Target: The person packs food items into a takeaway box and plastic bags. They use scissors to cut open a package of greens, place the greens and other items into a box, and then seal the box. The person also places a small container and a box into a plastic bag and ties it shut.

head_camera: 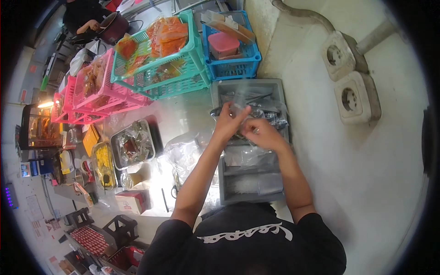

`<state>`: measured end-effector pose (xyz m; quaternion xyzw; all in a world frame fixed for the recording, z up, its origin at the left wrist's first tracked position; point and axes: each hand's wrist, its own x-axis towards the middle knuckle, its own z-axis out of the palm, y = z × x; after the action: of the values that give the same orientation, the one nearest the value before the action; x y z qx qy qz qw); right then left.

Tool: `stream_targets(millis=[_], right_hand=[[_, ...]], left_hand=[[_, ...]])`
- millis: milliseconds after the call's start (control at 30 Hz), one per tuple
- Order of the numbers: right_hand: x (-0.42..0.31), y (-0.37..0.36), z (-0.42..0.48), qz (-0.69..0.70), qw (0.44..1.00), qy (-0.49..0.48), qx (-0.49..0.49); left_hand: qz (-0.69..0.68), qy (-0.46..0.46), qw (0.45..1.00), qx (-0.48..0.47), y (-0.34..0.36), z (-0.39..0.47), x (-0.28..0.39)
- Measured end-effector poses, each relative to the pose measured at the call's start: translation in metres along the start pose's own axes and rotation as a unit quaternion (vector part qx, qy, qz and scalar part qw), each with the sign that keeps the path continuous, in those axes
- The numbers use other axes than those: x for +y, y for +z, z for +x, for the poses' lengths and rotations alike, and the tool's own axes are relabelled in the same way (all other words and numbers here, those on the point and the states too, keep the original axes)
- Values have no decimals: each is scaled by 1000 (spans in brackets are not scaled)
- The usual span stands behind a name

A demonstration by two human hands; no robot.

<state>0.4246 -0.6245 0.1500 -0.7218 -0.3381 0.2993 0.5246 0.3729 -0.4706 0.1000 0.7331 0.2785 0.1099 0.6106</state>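
Observation:
Both my hands are over the rear compartment of a grey plastic tray, which holds black and clear plastic-wrapped items. My left hand, thumb and index finger spread, has hold of a thin clear plastic bag, blurred and hard to make out. Close beside it my right hand is curled, its fingertips pinching the lower part of the same clear plastic. The hands partly hide what lies under them. Nearer my body, a second grey tray contains clear plastic bags.
Stacked turquoise baskets hold bagged orange food; a blue basket and pink baskets flank them. A metal tray, scissors and a carton are left. Wall sockets protrude right. Another person's hand is at a pot.

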Motion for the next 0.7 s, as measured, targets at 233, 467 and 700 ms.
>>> stream_targets(millis=[233, 467, 700], right_hand=[[-26, 66, -46, -47, 994, -71, -67], [-39, 114, -76, 538, 834, 112, -53], [-62, 160, -110, 416, 899, 20, -138]], left_hand=[[-289, -112, 951, -5, -53, -44, -3], [-476, -53, 871, 108, -112, -151, 59], [-445, 28, 839, 312, -126, -253, 38]])
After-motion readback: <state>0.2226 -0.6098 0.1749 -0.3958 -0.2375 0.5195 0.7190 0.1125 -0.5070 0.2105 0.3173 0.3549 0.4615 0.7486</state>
